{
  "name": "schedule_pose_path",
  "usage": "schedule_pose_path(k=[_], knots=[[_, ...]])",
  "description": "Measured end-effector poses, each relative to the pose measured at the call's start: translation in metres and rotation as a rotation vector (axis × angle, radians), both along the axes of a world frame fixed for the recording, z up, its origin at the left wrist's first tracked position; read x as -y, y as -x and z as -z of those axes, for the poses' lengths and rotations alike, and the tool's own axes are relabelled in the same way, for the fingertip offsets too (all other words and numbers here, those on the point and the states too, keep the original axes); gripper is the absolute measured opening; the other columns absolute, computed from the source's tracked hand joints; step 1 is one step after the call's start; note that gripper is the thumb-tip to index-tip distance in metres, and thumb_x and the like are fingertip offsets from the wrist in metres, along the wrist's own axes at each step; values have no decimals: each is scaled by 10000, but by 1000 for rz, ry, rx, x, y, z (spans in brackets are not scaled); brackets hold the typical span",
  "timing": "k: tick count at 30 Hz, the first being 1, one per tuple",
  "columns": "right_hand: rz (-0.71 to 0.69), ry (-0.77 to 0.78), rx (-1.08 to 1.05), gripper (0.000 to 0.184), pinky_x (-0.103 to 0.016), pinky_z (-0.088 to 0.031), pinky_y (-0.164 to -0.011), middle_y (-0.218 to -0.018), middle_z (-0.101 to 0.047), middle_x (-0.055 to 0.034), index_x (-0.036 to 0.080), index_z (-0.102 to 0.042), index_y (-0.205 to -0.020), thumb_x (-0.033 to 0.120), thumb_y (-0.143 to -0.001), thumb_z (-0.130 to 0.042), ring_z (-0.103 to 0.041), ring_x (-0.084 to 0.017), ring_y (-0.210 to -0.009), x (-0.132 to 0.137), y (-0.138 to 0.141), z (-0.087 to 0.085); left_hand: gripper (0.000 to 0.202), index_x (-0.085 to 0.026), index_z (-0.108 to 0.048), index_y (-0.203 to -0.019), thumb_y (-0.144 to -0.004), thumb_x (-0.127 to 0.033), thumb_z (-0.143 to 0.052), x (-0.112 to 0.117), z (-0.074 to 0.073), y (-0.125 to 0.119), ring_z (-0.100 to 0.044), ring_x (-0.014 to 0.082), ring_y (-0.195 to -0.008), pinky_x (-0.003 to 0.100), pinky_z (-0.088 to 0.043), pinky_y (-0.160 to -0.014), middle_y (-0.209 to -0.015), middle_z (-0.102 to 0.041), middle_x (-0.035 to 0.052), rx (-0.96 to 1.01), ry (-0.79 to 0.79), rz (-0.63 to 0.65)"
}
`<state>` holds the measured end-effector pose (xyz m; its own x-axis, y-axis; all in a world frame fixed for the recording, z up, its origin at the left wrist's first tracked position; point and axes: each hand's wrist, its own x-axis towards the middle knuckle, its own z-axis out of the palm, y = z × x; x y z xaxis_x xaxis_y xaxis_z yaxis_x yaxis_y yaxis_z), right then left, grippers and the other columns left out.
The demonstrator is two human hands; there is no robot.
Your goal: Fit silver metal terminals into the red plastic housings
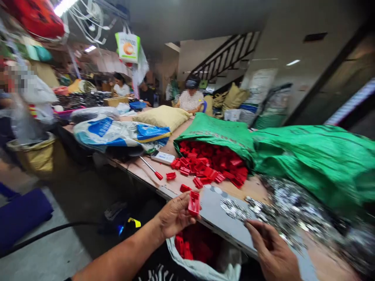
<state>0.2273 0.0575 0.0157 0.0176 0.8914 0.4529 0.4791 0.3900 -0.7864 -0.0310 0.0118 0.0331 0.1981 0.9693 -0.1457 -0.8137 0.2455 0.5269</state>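
Note:
My left hand [176,215] grips a small red plastic part [193,203] between thumb and fingers, its hollow side turned toward me. Over the edge of the grey board [212,205], my right hand [274,249] has its thumb and fingertips pinched together; what they hold, if anything, is too small to make out. Just beyond those fingertips lies a little pile of flat shiny metal pieces [234,209]. Below my hands an open white sack [202,269] contains more red parts [184,248]. Loose red parts [209,171] spill from a green sack [216,128] on the table.
A larger heap of metal pieces [295,207] spreads at the right beside a second green sack [316,156]. A red-handled screwdriver [152,168] and a white box-like object [162,157] lie left of the red parts. Behind the table sits a person [191,99].

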Motion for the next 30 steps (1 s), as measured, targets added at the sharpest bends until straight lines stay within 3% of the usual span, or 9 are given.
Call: schedule_pose_path(k=[2,5,9,17,30], knots=[[-71,8,18,283,-198,-504,-597,-804,-701,-46,185,-667,-853,457,-781,-636,-651,-165,-692,11,18,-14,386,-161,-617,-1137,-784,-301,-687,3,-1,-1,-689,143,-646,165,-485,-518,-801,-698,63,2,-9,24],[-171,-6,26,213,-187,-480,-554,-752,-681,-29,189,-649,-846,396,-826,-603,-608,-129,-606,21,44,-30,381,-172,-597,-1170,-808,-270,-661,6,-2,-4,-688,146,-664,179,-505,-550,-818,-689,60,-30,-13,60],[-277,-44,48,132,-187,-432,-500,-714,-646,-7,197,-635,-860,314,-865,-574,-540,-103,-539,24,62,-38,391,-181,-582,-1180,-806,-260,-663,8,0,-10,-684,144,-644,186,-512,-547,-817,-685,56,-81,-5,88],[-453,-121,150,81,-227,-467,-679,-851,-650,-31,205,-617,-901,176,-881,-544,-597,-134,-747,20,70,-47,262,-114,-631,-887,-826,-368,-619,11,6,-16,-638,119,-515,149,-443,-426,-663,-662,57,-190,58,163],[-586,-138,351,127,-260,-474,-720,-852,-640,-56,193,-623,-905,151,-899,-503,-591,-155,-790,16,66,-49,208,-181,-502,-899,-862,-374,-569,15,3,-15,-602,93,-472,111,-381,-383,-590,-580,-22,-198,47,247]])
